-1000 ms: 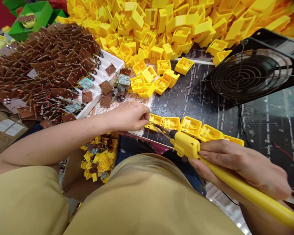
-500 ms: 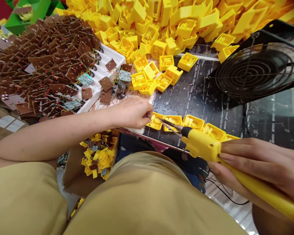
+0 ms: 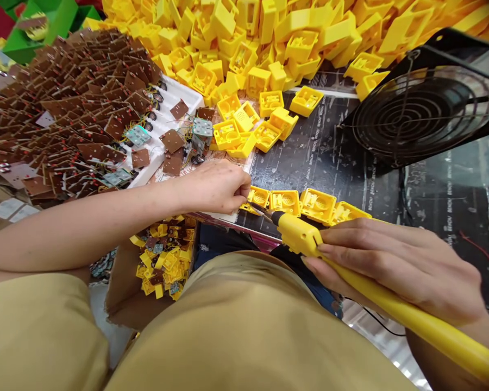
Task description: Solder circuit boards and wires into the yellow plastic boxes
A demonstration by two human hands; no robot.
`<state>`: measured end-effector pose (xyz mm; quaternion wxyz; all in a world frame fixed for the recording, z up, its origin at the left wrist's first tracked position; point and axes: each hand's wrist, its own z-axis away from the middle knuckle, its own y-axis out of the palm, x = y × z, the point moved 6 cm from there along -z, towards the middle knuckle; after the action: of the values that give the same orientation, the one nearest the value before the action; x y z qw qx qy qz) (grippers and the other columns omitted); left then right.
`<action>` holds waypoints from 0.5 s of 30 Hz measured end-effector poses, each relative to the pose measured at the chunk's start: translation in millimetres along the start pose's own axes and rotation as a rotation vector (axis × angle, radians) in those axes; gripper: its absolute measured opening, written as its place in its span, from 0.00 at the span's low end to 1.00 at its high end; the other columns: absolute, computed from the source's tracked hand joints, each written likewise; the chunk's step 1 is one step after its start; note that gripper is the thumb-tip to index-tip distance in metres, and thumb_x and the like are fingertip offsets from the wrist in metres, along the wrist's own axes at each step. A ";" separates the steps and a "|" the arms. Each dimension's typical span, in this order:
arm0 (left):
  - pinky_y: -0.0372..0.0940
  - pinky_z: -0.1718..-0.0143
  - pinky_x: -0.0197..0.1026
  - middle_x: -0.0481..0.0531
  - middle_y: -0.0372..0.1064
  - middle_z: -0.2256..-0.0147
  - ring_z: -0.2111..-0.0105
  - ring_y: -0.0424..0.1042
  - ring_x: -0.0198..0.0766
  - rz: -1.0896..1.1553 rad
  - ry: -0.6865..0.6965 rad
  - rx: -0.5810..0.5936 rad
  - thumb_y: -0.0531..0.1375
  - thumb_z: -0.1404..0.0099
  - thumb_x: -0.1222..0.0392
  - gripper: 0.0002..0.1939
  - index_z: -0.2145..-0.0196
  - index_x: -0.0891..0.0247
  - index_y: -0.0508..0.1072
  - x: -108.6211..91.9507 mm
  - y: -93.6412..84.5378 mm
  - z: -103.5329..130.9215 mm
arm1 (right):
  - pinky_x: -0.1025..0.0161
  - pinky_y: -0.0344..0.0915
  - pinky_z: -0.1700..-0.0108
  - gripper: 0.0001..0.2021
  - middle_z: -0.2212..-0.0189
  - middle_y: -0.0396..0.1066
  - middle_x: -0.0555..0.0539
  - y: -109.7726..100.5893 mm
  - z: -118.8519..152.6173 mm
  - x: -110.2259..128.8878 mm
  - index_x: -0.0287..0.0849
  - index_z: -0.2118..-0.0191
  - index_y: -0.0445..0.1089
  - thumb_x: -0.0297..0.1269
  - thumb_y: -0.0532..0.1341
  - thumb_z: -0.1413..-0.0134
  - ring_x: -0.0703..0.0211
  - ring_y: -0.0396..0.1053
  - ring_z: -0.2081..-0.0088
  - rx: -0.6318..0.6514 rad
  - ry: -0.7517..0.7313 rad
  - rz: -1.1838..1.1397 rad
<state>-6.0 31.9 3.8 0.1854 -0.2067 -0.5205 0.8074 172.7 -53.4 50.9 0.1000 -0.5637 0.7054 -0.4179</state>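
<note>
My left hand (image 3: 222, 185) is closed with its fingertips at the left-end yellow plastic case (image 3: 259, 196) of a row along the table's near edge. What it pinches, if anything, is hidden. My right hand (image 3: 395, 260) grips a yellow-handled tool (image 3: 299, 233) resembling a soldering iron, with a black collar and thin metal prongs. The prongs point at that same case, close to my left fingertips; whether they touch is unclear. Further open cases (image 3: 285, 202) with round recesses continue the row to the right, partly covered by the tool and my right hand.
A large heap of yellow cases (image 3: 269, 32) fills the back. Brown circuit boards (image 3: 73, 103) pile up at left on a white foam tray (image 3: 183, 89). A black fan (image 3: 407, 119) stands at right. A cardboard box (image 3: 122, 288) with assembled pieces sits below the table edge.
My right hand and the tool have moved left, bringing the prongs nearer my left fingertips. The left hand stays at the end case. The view has shifted slightly.
</note>
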 end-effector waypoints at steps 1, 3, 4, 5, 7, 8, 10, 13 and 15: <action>0.54 0.71 0.38 0.50 0.73 0.75 0.73 0.70 0.37 -0.006 0.001 0.006 0.60 0.42 0.63 0.08 0.68 0.62 0.80 -0.1 -0.1 -0.3 | 0.68 0.75 0.69 0.09 0.75 0.73 0.52 -1.2 0.1 0.6 0.45 0.65 0.68 0.30 0.69 0.48 0.64 0.73 0.74 0.013 0.012 0.008; 0.54 0.71 0.38 0.50 0.74 0.74 0.72 0.70 0.37 -0.013 0.013 0.023 0.60 0.42 0.63 0.08 0.68 0.62 0.80 -0.8 -0.3 -0.7 | 0.66 0.75 0.66 0.08 0.73 0.73 0.52 -6.5 3.1 -0.6 0.45 0.64 0.67 0.31 0.68 0.47 0.64 0.73 0.73 0.033 0.083 0.026; 0.54 0.70 0.38 0.50 0.74 0.73 0.72 0.70 0.37 -0.015 0.024 0.029 0.59 0.41 0.63 0.08 0.68 0.61 0.80 -1.2 -0.6 -0.8 | 0.65 0.75 0.64 0.08 0.72 0.73 0.52 -10.5 5.6 -2.2 0.45 0.64 0.68 0.31 0.68 0.47 0.64 0.73 0.72 0.031 0.127 0.035; 0.55 0.70 0.37 0.50 0.75 0.73 0.71 0.71 0.37 -0.015 0.038 0.033 0.59 0.41 0.63 0.09 0.67 0.61 0.80 -1.7 -0.8 -0.9 | 0.64 0.75 0.64 0.08 0.72 0.73 0.52 -14.3 8.4 -4.5 0.45 0.64 0.68 0.31 0.68 0.47 0.64 0.73 0.71 0.026 0.175 0.039; 0.55 0.70 0.38 0.50 0.75 0.72 0.71 0.71 0.38 -0.020 0.062 0.030 0.58 0.41 0.63 0.09 0.67 0.60 0.80 -2.4 -1.3 -1.0 | 0.66 0.73 0.66 0.08 0.72 0.72 0.53 -20.2 13.1 -8.1 0.46 0.64 0.69 0.30 0.68 0.48 0.66 0.73 0.71 0.007 0.214 0.014; 0.55 0.70 0.38 0.50 0.75 0.72 0.71 0.72 0.38 -0.024 0.069 0.027 0.58 0.41 0.63 0.10 0.67 0.60 0.80 -2.4 -1.4 -1.2 | 0.68 0.72 0.68 0.08 0.72 0.72 0.53 -22.1 15.1 -10.8 0.46 0.65 0.69 0.30 0.68 0.48 0.67 0.72 0.72 -0.009 0.231 -0.002; 0.55 0.70 0.38 0.50 0.74 0.73 0.71 0.72 0.39 -0.036 0.064 0.024 0.58 0.41 0.63 0.10 0.67 0.60 0.80 -1.7 -1.1 -1.6 | 0.70 0.70 0.72 0.06 0.73 0.71 0.53 -23.1 18.8 -15.9 0.46 0.66 0.68 0.31 0.67 0.46 0.67 0.71 0.73 -0.028 0.237 -0.029; 0.56 0.70 0.39 0.49 0.73 0.74 0.71 0.72 0.40 -0.045 0.043 0.026 0.58 0.41 0.63 0.09 0.67 0.60 0.80 -1.1 -0.7 -1.3 | 0.67 0.70 0.77 0.07 0.69 0.74 0.52 -19.8 26.7 -24.2 0.49 0.60 0.70 0.36 0.66 0.44 0.63 0.73 0.72 -0.016 0.273 -0.033; 0.58 0.67 0.40 0.50 0.74 0.73 0.69 0.72 0.41 -0.048 0.041 0.014 0.58 0.41 0.62 0.09 0.67 0.60 0.80 -1.6 -1.4 0.6 | 0.64 0.70 0.79 0.13 0.68 0.76 0.51 -19.6 33.9 -26.0 0.51 0.53 0.71 0.39 0.67 0.45 0.59 0.75 0.72 -0.064 0.292 -0.035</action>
<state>-4.8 31.2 5.5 0.2167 -0.2096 -0.5159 0.8019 216.4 -47.0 34.7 -0.0290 -0.5120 0.7156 -0.4743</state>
